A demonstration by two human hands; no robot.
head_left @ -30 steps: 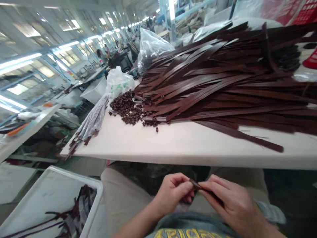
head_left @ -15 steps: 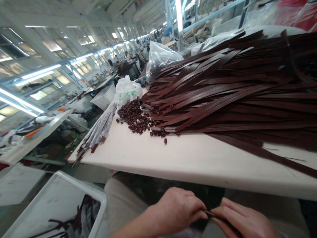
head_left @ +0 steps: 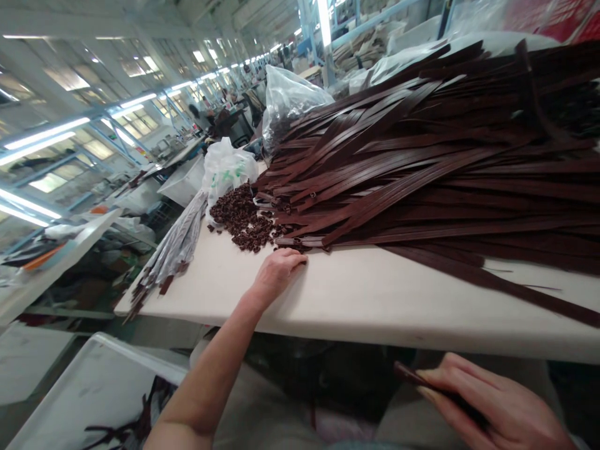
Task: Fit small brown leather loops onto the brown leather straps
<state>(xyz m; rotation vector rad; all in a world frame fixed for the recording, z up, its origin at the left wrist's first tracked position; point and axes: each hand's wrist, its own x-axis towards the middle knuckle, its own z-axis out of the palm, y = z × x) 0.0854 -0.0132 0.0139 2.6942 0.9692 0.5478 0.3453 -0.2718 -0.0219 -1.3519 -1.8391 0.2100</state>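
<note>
My left hand [head_left: 280, 273] reaches out over the table, its fingers pinched at the spot where a single small brown loop lay. A dark bit of that loop shows at the fingertips. Just behind it lies a heap of small brown leather loops [head_left: 239, 215]. Below the table edge, my right hand [head_left: 487, 400] is closed around a dark brown leather strap [head_left: 407, 374]; the strap's end sticks out past the thumb and fingers, and the rest is hidden by the hand. A large pile of similar brown straps [head_left: 422, 175] covers the table's right side.
The pale table [head_left: 356, 300] has its front edge above my lap. A white plastic bag [head_left: 227, 165] and a wrapped strap bundle [head_left: 173, 244] lie at the left. On the floor side stands a white bin [head_left: 94, 375] with dark strips. A clear bag [head_left: 290, 103] stands behind.
My left hand has left the strap's end and moved up and forward to the single loop on the table. My right hand still holds the strap. The view has shifted slightly.
</note>
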